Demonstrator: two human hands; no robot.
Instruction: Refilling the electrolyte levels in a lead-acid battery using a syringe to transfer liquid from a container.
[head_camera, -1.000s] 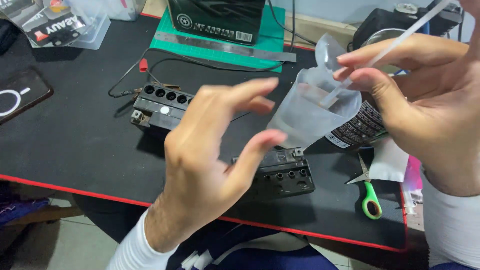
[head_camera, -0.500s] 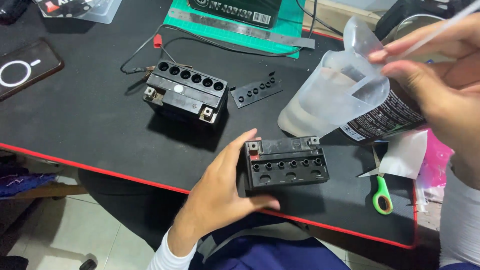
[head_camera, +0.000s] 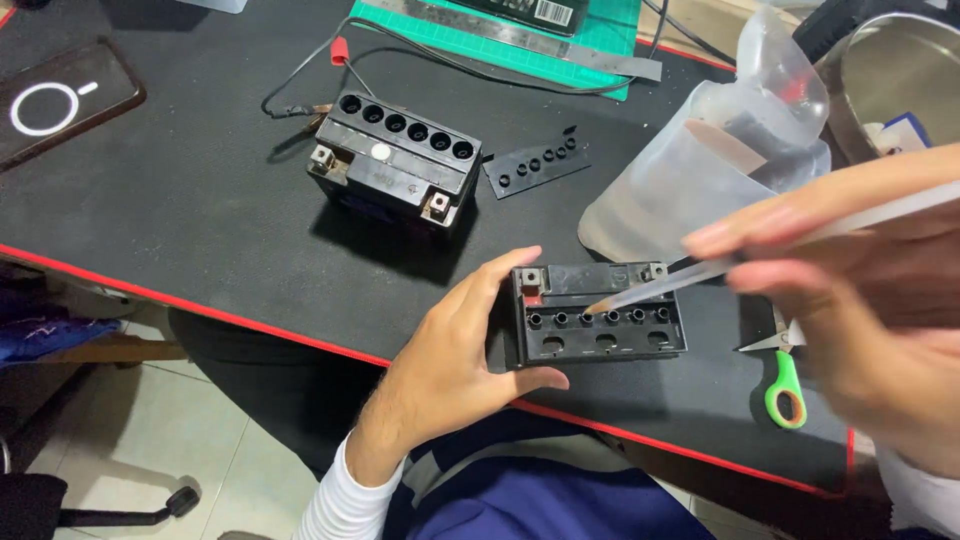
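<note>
I wrap my left hand (head_camera: 455, 365), thumb and fingers spread, around the small battery (head_camera: 597, 312) near the mat's front edge. My right hand (head_camera: 850, 300) pinches the clear pipette (head_camera: 700, 270); I keep its tip square over one fill hole and steady.

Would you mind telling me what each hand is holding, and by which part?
The left hand grips the small black battery by its left end. The right hand pinches a clear plastic dropper at its upper stem.

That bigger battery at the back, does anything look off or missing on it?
Yes: the bigger battery has six open fill holes, and its black cap strip lies loose on the mat beside it. No spill shows.
</note>
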